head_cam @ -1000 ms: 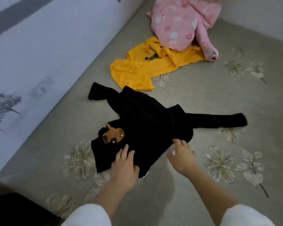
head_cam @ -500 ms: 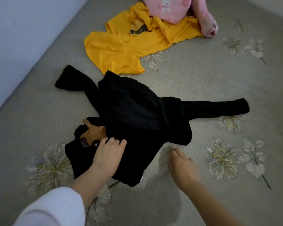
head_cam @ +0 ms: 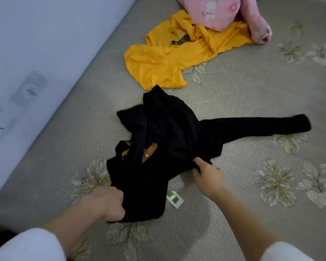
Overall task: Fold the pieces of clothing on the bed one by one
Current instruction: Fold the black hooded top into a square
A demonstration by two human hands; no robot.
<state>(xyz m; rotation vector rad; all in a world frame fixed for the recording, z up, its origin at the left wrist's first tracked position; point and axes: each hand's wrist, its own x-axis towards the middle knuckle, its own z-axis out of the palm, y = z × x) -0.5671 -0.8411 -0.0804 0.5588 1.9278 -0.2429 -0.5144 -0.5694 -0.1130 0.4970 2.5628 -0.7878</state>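
Folding looked barely begun: the black garment point(head_cam: 167, 140) lay bunched mid-frame on the bed point(head_cam: 252, 213), with the yellow shirt point(head_cam: 169, 59) and pink garment point(head_cam: 224, 12) unfolded at the upper right, so all 3 remained. The left hand point(head_cam: 105, 202) gripped its lower edge with curled fingers; the right hand point(head_cam: 207, 176) pinched its hem.

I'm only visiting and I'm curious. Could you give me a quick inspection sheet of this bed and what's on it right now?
Surface: grey flower-patterned bedspread.
Job's things: black garment crumpled, one sleeve stretched right; yellow shirt unfolded beyond it; pink garment partly on the yellow shirt.
Clutter: small white-and-green tag at the black garment's edge.
Hands: left hand grips the black garment's near edge; right hand pinches its side.
Cables: nothing seen.
Surroundings: pale wall along the left.
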